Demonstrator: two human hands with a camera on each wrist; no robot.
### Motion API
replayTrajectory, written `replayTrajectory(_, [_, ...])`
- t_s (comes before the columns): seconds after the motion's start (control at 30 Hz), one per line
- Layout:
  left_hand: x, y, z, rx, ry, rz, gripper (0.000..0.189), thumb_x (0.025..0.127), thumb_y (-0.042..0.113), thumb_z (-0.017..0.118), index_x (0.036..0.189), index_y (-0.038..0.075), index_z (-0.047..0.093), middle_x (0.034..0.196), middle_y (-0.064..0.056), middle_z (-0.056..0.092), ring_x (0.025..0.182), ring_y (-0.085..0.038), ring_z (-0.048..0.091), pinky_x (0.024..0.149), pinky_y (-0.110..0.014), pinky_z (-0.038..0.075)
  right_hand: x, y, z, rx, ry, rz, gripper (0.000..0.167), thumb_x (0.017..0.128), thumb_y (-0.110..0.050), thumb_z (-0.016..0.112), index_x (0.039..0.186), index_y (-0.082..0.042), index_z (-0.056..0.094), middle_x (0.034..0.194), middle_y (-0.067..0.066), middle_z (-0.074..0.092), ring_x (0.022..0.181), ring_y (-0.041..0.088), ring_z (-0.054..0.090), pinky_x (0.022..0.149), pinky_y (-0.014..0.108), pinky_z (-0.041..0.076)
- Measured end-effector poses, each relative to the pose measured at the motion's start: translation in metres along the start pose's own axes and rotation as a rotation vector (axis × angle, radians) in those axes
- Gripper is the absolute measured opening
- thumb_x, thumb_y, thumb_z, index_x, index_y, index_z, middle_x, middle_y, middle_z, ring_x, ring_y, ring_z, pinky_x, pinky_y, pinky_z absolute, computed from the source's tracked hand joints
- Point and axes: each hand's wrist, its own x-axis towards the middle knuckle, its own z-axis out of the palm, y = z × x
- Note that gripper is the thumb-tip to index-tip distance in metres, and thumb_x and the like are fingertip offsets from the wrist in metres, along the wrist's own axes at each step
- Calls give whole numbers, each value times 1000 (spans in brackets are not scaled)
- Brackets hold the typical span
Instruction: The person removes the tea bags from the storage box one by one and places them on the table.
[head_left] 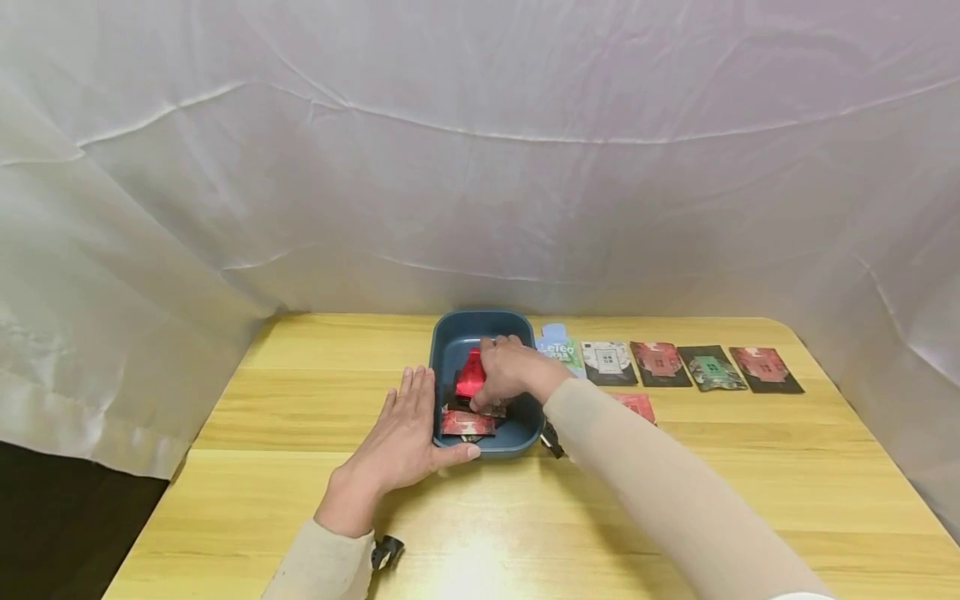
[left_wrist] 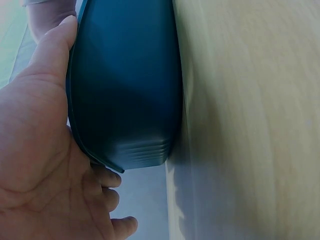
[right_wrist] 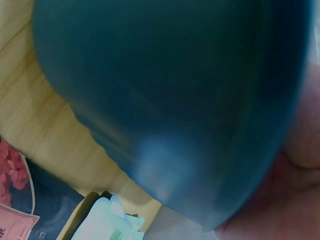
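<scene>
A dark blue plastic bin (head_left: 487, 452) stands on the table with several small sachets inside. My left hand (head_left: 401, 433) lies along its left side with fingers straight, the thumb stretched past the near corner; the left wrist view shows the palm (left_wrist: 40, 150) against the rim. Inside the bin my right hand (head_left: 510, 367) grips a shiny red sachet (head_left: 470, 377) between thumb and fingers. Nearer me in the bin lies a red patterned sachet (head_left: 468, 422). From the right wrist view, the bin's outer wall (right_wrist: 150, 100) hides most of that hand.
Right of the bin, a row holds a blue-green LeTea packet (head_left: 558, 346), a white-and-black sachet (head_left: 609, 362), a red-and-black sachet (head_left: 660, 364), a green one (head_left: 711, 367) and another red one (head_left: 765, 369). A red packet (head_left: 637, 406) lies partly behind my right forearm. A pale cloth (head_left: 480, 167) hangs behind the table.
</scene>
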Motion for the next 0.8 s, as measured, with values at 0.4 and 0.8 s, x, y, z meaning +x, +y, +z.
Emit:
replayTrajectory(0.4, [-1, 1, -2, 1, -7, -1, 138, 82, 89, 60, 167, -4, 2, 176, -21, 0, 164, -39, -4, 131, -60, 9, -10, -3, 2, -78, 9, -72, 101, 72, -46, 89, 151, 2, 46, 136, 15, 48, 121, 28, 43, 106, 41, 50])
replayTrajectory(0.8, [1, 0, -3, 0, -7, -4, 138, 81, 89, 60, 167, -3, 3, 176, -21, 1, 164, -39, -2, 131, -60, 10, -30, 3, -11, -90, 191, -231, 105, 70, -50, 88, 152, -4, 41, 141, 11, 51, 122, 26, 46, 109, 41, 49])
